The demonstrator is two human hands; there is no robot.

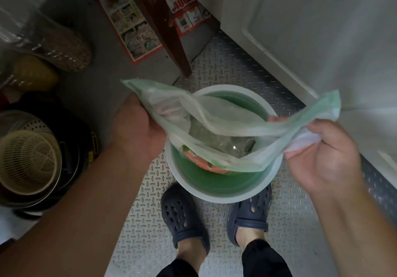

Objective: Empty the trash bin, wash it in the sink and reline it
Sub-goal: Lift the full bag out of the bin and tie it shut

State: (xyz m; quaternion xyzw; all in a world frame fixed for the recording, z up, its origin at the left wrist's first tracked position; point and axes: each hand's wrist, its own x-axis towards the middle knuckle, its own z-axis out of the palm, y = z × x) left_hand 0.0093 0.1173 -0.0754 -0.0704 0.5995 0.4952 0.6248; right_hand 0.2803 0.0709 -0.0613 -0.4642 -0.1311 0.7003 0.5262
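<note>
On checker-plate floor [225, 68], white-rimmed bin [214, 196], white door [322, 29]

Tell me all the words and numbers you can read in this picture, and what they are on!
"400": in big red digits on the red and yellow flyer lying on the floor by the wooden leg.
The other flyer, to the left of that leg: only small pictures and print too blurred to read.
Trash bag and bin: no readable text; the red and green wrapper inside is too blurred.
</note>
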